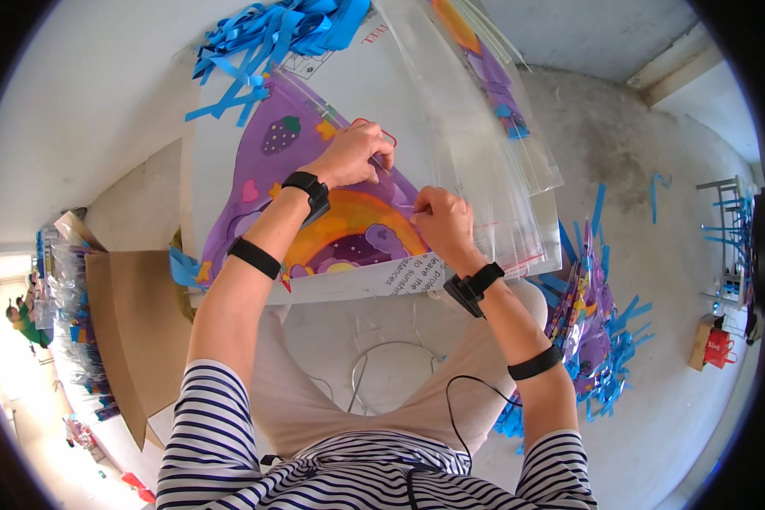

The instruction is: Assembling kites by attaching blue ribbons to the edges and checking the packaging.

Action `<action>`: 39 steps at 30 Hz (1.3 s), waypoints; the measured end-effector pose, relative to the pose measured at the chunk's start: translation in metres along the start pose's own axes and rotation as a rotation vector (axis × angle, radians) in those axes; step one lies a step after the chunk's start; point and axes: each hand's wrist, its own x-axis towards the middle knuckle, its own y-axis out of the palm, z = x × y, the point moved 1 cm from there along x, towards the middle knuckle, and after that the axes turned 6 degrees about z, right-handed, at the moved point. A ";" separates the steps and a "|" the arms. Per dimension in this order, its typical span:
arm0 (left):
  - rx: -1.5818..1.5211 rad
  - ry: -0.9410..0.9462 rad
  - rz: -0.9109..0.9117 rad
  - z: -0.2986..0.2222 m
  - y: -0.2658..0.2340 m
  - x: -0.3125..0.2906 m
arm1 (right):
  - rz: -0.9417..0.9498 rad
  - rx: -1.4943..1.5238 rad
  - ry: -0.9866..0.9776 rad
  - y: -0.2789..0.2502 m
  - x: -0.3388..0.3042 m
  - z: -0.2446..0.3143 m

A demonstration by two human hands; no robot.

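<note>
A purple kite [263,183] printed with a rainbow, a strawberry and hearts lies spread on a white board [340,285] in front of me. My left hand [354,156] is closed on the kite's upper right edge, fingers curled over a thin strip of it. Farther down the same edge, my right hand [446,223] pinches the purple cloth between thumb and fingers. Whether a rod runs inside the edge between my hands, I cannot tell. Blue ribbon tails [285,34] lie bunched at the kite's far corner.
Clear plastic bags [484,183] lie on the board's right side, beside a narrow folded kite [493,81]. Several kites with blue tails [586,323] are heaped to my right. An open cardboard box [132,327] stands at left; a red bag [719,348] is far right.
</note>
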 end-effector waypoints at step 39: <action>0.124 -0.045 0.053 0.017 -0.004 0.024 | -0.127 -0.245 0.101 -0.003 0.002 0.009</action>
